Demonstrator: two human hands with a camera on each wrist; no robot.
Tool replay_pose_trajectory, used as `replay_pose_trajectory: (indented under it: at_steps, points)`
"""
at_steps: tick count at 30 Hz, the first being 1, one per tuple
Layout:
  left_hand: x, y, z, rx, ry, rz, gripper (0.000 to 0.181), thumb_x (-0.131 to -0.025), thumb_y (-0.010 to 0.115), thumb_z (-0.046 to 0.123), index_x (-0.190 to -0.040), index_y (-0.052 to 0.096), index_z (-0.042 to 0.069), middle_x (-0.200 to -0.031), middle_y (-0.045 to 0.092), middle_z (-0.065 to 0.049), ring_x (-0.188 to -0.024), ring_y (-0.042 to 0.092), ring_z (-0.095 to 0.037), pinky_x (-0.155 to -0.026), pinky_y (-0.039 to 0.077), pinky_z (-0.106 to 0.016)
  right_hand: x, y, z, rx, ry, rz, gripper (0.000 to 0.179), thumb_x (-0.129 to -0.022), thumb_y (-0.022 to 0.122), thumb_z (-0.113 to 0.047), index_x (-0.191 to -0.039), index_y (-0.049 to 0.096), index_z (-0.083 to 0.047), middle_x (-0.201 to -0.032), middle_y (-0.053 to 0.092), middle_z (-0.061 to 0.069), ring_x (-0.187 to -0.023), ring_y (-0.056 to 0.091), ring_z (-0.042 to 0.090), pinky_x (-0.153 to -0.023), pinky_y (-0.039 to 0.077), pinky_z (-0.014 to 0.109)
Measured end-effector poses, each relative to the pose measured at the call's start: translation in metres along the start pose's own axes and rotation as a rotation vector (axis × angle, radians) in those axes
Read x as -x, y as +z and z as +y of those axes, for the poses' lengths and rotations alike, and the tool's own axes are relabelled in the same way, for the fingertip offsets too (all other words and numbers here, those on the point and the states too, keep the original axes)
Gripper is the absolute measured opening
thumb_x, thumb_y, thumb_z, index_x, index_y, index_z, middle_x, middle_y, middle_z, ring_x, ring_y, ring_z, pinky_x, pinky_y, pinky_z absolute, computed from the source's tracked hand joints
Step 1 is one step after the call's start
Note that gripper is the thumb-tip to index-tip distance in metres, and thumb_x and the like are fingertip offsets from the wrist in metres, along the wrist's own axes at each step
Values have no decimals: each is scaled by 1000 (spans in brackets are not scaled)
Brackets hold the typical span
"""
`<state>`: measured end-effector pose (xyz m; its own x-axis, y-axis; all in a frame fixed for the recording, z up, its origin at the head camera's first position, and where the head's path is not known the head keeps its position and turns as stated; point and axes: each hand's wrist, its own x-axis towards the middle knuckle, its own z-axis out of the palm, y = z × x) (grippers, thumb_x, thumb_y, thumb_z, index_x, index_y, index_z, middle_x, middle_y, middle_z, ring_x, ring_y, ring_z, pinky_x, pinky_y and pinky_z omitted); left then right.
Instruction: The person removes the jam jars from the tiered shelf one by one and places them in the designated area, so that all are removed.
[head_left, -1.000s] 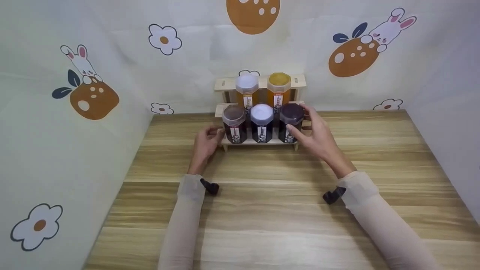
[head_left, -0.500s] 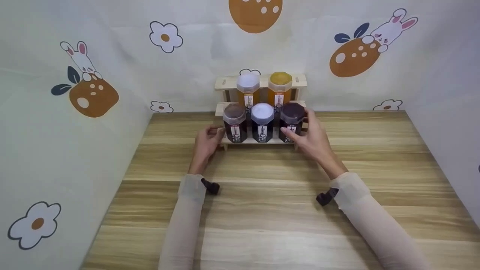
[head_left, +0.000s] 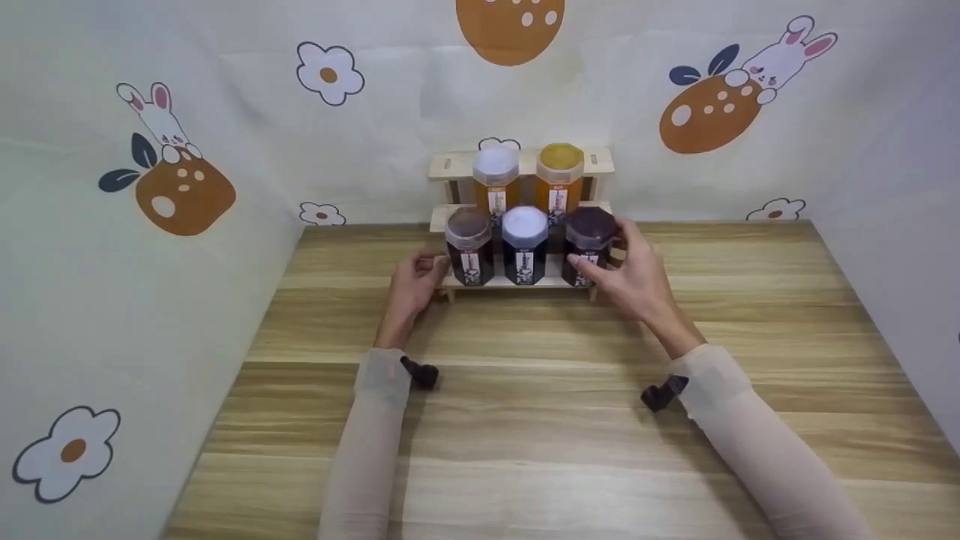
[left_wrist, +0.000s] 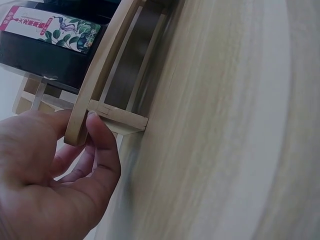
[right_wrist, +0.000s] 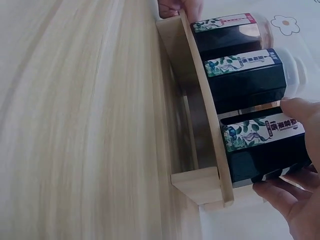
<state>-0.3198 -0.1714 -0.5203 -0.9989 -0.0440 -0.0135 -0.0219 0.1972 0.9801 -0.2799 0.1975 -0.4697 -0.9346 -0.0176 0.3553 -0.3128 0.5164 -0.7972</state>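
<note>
My right hand (head_left: pixel 637 281) grips the dark purple-lidded jar (head_left: pixel 589 236) at the right of the front step, thumb on its label and fingers round its far side. In the right wrist view this jar (right_wrist: pixel 265 147) stands on the lowest board of the wooden tiered rack (right_wrist: pixel 212 110). My left hand (head_left: pixel 412 289) pinches the left end of that board; in the left wrist view the thumb and fingers close on the rack's board end (left_wrist: pixel 76 131). Beside the gripped jar stand a white-lidded dark jar (head_left: pixel 524 244) and a brown-lidded dark jar (head_left: pixel 469 246).
On a higher step behind stand an amber jar with a white lid (head_left: pixel 496 169) and another with a yellow lid (head_left: pixel 559 169). The rack is near the back wall (head_left: pixel 390 135), which carries printed fruit and rabbits. Wood-grain tabletop (head_left: pixel 525 420) spreads in front.
The right hand first shifts left with its thumb further across the jar, then the jar moves slightly right along the step with the hand. My left hand keeps its place on the rack.
</note>
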Motion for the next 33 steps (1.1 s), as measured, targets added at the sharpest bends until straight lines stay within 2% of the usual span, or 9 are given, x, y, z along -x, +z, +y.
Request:
replay_pose_trajectory:
  at_steps: [6, 13, 17, 23, 26, 33]
  points:
    - [0, 0, 0, -5, -6, -1, 44, -107, 70, 26, -140, 63, -3, -115, 72, -16, -90, 71, -15, -74, 63, -27, 2, -13, 5, -1, 16, 31, 88, -85, 95, -44, -150, 54, -3, -139, 70, 21, -127, 70, 37, -103, 61, 49]
    - [-2, 1, -2, -84, 21, 39, 36, -106, 70, 22, -133, 67, -1, -115, 71, -15, -100, 69, -19, -84, 58, -25, 2, -36, 14, 58, 34, 92, 86, -85, 95, -43, -149, 56, -1, -136, 72, 23, -125, 71, 37, -104, 58, 54]
    - [-3, 1, -1, -95, 13, 39, 37, -107, 70, 23, -134, 66, -1, -117, 72, -17, -105, 69, -22, -87, 56, -26, 4, -47, 22, 70, 55, 103, 85, -85, 94, -43, -149, 56, -1, -136, 72, 23, -125, 71, 36, -104, 59, 51]
    - [-2, 0, 1, -76, 24, 26, 37, -106, 71, 22, -133, 65, -2, -113, 74, -15, -95, 69, -17, -80, 58, -24, 3, -58, 29, 67, 94, 118, 87, -85, 94, -44, -149, 55, -1, -138, 72, 23, -127, 70, 36, -107, 56, 55]
    - [-1, 0, 1, -73, 21, 27, 36, -106, 70, 21, -133, 65, -2, -110, 73, -13, -92, 69, -15, -77, 58, -24, 1, -60, 34, 80, 104, 113, 87, -86, 93, -45, -148, 54, 0, -139, 71, 24, -129, 69, 37, -109, 55, 55]
    - [-1, 0, 1, -100, -6, 28, 37, -106, 70, 24, -135, 65, 0, -117, 73, -15, -101, 69, -19, -84, 58, -27, -6, -62, 50, 105, 157, 36, 92, -88, 91, -43, -155, 46, 1, -149, 63, 26, -138, 62, 41, -115, 51, 56]
